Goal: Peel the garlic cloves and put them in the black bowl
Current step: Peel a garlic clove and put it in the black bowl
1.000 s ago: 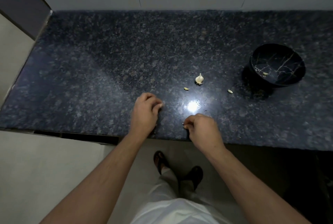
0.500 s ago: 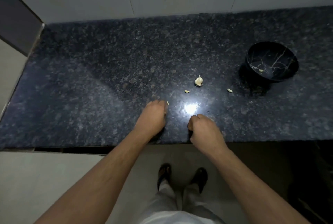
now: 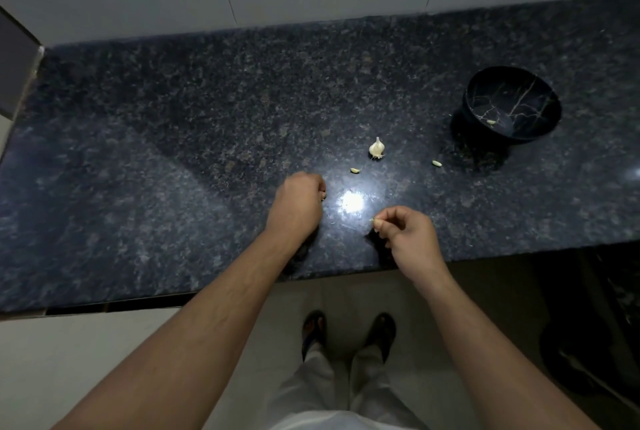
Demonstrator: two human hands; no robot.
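Hands work low centre: right pinches a tiny pale garlic clove at its tip, left is fisted, contents hidden. Light, slippery, papery-skinned; glossy black bowl sits upper right on the counter.

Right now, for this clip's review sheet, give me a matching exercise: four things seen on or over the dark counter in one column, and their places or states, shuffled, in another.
Things
1. small pale garlic bulb
2. black bowl with gold veining
3. right hand
4. loose pale clove

Places or states
A. pinches a small pale piece at its fingertips
B. holds one pale clove inside
C. lies on the counter just left of the bowl
D. stands on the speckled dark stone counter, beyond the bright glare

Pairs: 1-D, 2-B, 3-A, 4-C
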